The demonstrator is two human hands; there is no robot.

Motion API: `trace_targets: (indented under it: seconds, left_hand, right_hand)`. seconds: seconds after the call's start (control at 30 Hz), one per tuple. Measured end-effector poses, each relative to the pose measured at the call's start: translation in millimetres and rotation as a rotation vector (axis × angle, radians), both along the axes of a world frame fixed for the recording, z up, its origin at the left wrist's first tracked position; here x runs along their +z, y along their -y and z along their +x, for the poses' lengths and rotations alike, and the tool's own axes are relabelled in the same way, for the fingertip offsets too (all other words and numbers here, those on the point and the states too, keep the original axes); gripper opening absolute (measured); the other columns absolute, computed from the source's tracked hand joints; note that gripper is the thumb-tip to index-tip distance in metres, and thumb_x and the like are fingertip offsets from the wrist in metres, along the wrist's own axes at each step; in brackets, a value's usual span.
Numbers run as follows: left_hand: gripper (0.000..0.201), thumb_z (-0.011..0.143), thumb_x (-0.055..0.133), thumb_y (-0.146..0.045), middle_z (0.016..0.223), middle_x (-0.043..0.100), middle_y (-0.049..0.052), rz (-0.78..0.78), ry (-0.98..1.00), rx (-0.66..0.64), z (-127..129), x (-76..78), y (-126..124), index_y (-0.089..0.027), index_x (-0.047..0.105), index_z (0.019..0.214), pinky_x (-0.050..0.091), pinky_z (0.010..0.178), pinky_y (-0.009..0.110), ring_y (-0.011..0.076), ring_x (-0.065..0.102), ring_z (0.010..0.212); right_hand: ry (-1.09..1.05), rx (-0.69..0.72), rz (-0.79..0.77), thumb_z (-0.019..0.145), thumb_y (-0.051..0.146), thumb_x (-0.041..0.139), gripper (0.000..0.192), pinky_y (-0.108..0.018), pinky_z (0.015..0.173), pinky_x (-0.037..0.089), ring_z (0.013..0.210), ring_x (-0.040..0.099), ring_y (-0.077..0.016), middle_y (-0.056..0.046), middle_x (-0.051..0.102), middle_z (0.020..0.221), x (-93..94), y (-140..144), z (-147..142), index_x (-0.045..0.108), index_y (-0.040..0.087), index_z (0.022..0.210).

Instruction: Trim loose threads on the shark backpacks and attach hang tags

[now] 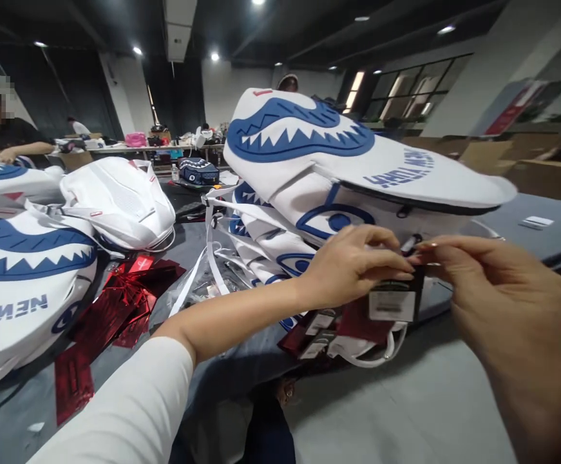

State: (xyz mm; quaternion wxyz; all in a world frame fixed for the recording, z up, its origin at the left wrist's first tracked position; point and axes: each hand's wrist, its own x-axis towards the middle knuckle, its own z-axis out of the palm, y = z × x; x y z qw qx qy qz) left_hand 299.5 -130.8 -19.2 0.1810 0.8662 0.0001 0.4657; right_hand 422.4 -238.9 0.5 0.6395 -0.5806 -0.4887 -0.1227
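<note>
White backpack with a blue rubber-like shark-mouth patch (338,161), lying on top of a stack of matching white-and-blue bags (285,251) on the grey-covered table (522,209). At its near side, the left hand (362,264) and right hand (487,277) pinch the top of a black card hang tag with a white barcode label (392,304); whether cord or card lies between the fingertips is too small to tell. Left: shiny red foil packets (111,312).
</note>
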Motion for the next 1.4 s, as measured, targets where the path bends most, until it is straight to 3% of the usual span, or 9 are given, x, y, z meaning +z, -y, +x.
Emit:
trace_targets:
  seconds: [0.1,0.2,0.33,0.4,0.53,0.67,1.0,1.27,1.4]
  left_hand:
    - [0.016,0.094,0.06,-0.025,0.111,0.064,0.009,0.031,0.033,0.089,-1.7,12.3,-0.1,-0.02,0.075,0.097,0.047,0.091,0.03,0.0192,0.061,0.104]
    - [0.012,0.093,0.062,-0.025,0.098,0.068,0.006,-0.093,0.049,-0.057,-0.4,17.1,-3.3,-0.017,0.072,0.093,0.047,0.079,0.025,0.0156,0.063,0.09]
    - [0.012,0.088,0.068,-0.026,0.08,0.068,0.0,-0.454,0.003,-0.325,4.4,14.2,-9.6,-0.015,0.067,0.084,0.046,0.07,0.022,0.0108,0.061,0.074]
    - [0.013,0.085,0.069,-0.026,0.074,0.066,-0.001,-0.525,-0.047,-0.36,5.2,11.9,-12.1,-0.014,0.067,0.081,0.043,0.065,0.021,0.0096,0.058,0.068]
    - [0.011,0.084,0.071,-0.024,0.068,0.064,-0.003,-0.324,-0.045,-0.222,3.2,6.8,-15.1,-0.015,0.07,0.079,0.038,0.06,0.021,0.0084,0.051,0.061]
    - [0.01,0.087,0.069,-0.023,0.072,0.068,0.001,-0.165,-0.012,-0.143,3.0,1.2,-15.5,-0.015,0.072,0.082,0.04,0.063,0.022,0.0096,0.055,0.064]
    - [0.011,0.09,0.066,-0.025,0.08,0.071,0.004,-0.064,-0.08,-0.08,5.0,-3.1,-14.6,-0.017,0.072,0.087,0.045,0.068,0.023,0.0136,0.064,0.073]
    - [0.009,0.087,0.067,-0.024,0.078,0.069,0.001,0.025,-0.296,0.196,3.5,12.6,-2.5,-0.019,0.064,0.08,0.032,0.059,0.025,0.015,0.06,0.07]
    - [0.012,0.083,0.071,-0.023,0.067,0.061,-0.003,-0.043,-0.356,0.136,5.7,19.2,-5.1,-0.018,0.061,0.078,0.029,0.056,0.024,0.012,0.051,0.06]
  right_hand:
    - [0.063,0.004,-0.12,0.079,0.067,0.069,0.034,-0.045,0.073,0.054,0.072,0.066,-0.0225,-0.008,0.071,0.079,8.5,5.2,1.4,0.074,0.034,0.079]
    - [0.161,0.01,-0.168,0.084,0.063,0.066,0.032,-0.042,0.074,0.051,0.076,0.065,-0.0216,-0.007,0.071,0.081,14.4,8.2,5.8,0.072,0.032,0.079]
    - [0.275,0.117,-0.194,0.087,0.052,0.064,0.029,-0.036,0.066,0.048,0.07,0.061,-0.0191,-0.005,0.068,0.077,13.4,7.9,15.0,0.067,0.025,0.078]
    - [0.319,0.143,-0.207,0.089,0.044,0.062,0.023,-0.033,0.064,0.046,0.069,0.059,-0.0181,-0.003,0.066,0.076,10.9,7.2,17.8,0.064,0.024,0.078]
    - [0.403,0.137,-0.178,0.091,0.033,0.057,0.017,-0.03,0.064,0.044,0.068,0.056,-0.0166,-0.001,0.061,0.074,6.8,6.2,17.4,0.06,0.023,0.078]
    - [0.496,0.14,-0.177,0.093,0.027,0.055,0.016,-0.029,0.065,0.043,0.069,0.056,-0.0163,-0.001,0.059,0.074,5.3,6.8,16.4,0.057,0.022,0.077]
    - [0.695,0.109,-0.224,0.096,0.017,0.05,0.016,-0.032,0.067,0.045,0.074,0.055,-0.0184,-0.004,0.057,0.08,4.4,10.8,17.6,0.05,0.022,0.081]
    - [0.767,0.072,-0.338,0.096,0.016,0.046,0.017,-0.035,0.071,0.044,0.077,0.053,-0.0213,-0.006,0.056,0.083,5.3,11.1,16.5,0.046,0.023,0.08]
    - [0.754,0.074,-0.325,0.095,0.015,0.047,0.016,-0.035,0.07,0.044,0.076,0.053,-0.021,-0.006,0.056,0.082,5.4,10.0,18.6,0.045,0.023,0.08]
